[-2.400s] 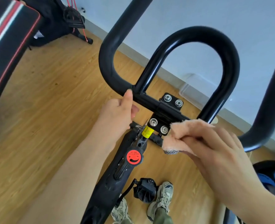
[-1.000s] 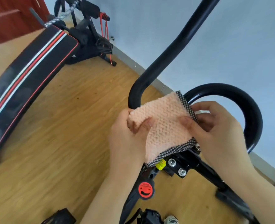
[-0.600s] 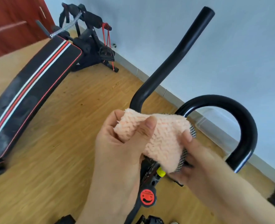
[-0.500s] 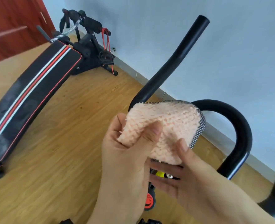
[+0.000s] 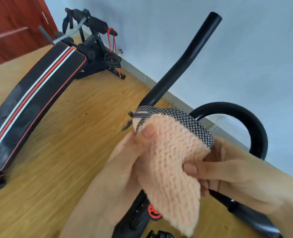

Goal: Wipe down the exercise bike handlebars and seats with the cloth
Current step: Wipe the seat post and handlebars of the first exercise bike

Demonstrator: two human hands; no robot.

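The left hand [image 5: 123,166] and right hand [image 5: 236,176] each pinched the cloth [image 5: 173,160], raised before the handlebars [image 5: 185,59]; nothing was being wiped; bars and unseen seats probably remained.

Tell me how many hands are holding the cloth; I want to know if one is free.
2. The left hand pinches the cloth near its trimmed upper corner; the right hand pinches its right edge. Neither is free.

cloth [image 5: 173,162] is showing peach, checked black-white edging | handlebars [image 5: 176,66] are showing black | bench [image 5: 39,93] is showing red-white stripes
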